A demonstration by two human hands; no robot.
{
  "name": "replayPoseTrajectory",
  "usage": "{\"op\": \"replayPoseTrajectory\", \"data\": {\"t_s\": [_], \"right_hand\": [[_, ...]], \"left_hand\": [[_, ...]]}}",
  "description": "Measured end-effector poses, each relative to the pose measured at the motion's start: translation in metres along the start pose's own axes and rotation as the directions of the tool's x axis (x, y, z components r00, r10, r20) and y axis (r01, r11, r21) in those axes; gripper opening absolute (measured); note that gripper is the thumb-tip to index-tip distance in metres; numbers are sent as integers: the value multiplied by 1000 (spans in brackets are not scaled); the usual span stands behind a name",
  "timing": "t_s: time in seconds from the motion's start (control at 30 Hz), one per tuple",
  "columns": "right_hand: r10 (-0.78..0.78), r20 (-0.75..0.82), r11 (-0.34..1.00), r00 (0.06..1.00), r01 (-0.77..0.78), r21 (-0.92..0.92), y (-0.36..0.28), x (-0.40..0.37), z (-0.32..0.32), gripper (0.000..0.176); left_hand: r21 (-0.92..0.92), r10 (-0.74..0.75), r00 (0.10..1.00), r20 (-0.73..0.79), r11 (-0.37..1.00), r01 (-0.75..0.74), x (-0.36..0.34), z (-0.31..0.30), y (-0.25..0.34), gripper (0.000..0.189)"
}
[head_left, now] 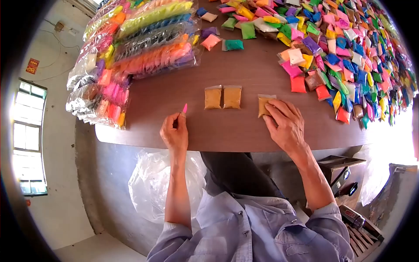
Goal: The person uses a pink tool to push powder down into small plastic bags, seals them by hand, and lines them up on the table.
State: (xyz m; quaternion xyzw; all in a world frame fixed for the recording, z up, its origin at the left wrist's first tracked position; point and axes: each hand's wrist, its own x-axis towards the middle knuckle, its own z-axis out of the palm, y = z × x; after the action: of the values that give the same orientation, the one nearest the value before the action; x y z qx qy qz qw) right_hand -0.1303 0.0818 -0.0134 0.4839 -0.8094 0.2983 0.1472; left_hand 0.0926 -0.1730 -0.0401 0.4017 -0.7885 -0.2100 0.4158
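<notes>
Two small clear packets with brown contents, a left one point(213, 97) and a right one point(232, 97), lie side by side on the brown table point(209, 131). To their right my right hand point(283, 122) has its fingers on a third brown packet point(263, 105), covering part of it. My left hand point(175, 131) is at the table's front edge, left of the pair, its fingers curled and pinching a small pink pointed piece point(185, 108) that sticks up from the fingertips.
Long clear bags of colored packets point(152, 56) are stacked at the back left. A large heap of loose colored packets point(340, 48) covers the back right. Single packets, one teal point(233, 45), lie between them. Below the table are a clear plastic bag point(150, 183) and a wooden stool point(340, 162).
</notes>
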Motion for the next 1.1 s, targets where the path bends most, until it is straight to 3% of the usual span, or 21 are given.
{"op": "replayPoseTrajectory", "data": {"t_s": [0.27,0.43,0.9,1.1], "right_hand": [[-36,15,997,999,35,74,-12,34,32,29],[-46,-7,996,999,46,72,-11,34,35,29],[20,-17,979,1000,-16,202,-13,40,32,25],[-31,-57,998,998,34,56,15,58,23,21]], "left_hand": [[-70,-84,996,42,994,87,-1,-4,4,12],[-101,-54,998,27,993,56,0,-4,5,11],[-16,-121,991,59,992,122,-1,-7,8,8],[-36,-115,991,69,992,118,-2,-7,7,9]]}}
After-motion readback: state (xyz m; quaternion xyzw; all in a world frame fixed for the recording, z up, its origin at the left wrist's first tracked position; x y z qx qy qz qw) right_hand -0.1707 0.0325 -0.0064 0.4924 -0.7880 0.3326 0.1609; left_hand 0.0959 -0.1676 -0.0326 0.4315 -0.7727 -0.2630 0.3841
